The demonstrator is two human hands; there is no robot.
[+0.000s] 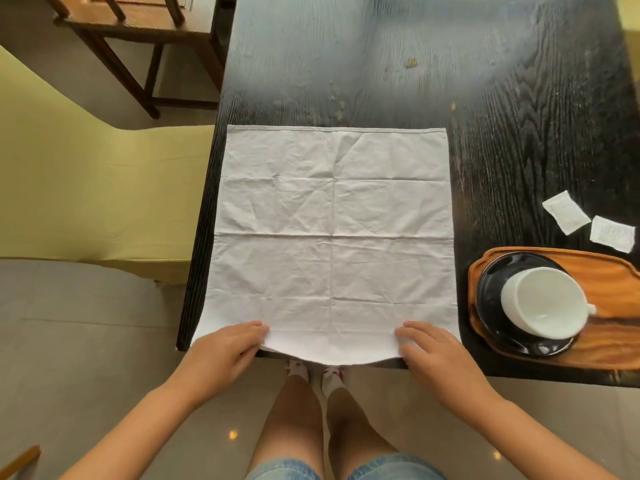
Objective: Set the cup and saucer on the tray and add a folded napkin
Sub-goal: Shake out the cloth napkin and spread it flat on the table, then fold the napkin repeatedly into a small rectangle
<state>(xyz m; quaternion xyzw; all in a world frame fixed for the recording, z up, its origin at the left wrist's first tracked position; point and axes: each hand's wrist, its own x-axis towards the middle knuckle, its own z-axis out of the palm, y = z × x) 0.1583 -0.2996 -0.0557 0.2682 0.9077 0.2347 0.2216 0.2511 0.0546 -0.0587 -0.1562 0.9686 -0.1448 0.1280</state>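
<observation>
Your white cloth napkin (332, 233) lies spread open and flat on the dark wooden table (519, 116), unfolded, creased into a grid of old fold lines, with its near edge sagging a little over the table's front edge. Your left hand (221, 355) and right hand (436, 358) each pinch that near edge at a corner, fingers on top of the cloth. To the right, the white cup (543, 299) sits upright on the black saucer (491, 299) at the left end of the wooden tray (609, 282), with two small white packets (588, 225) just beyond the tray.
</observation>
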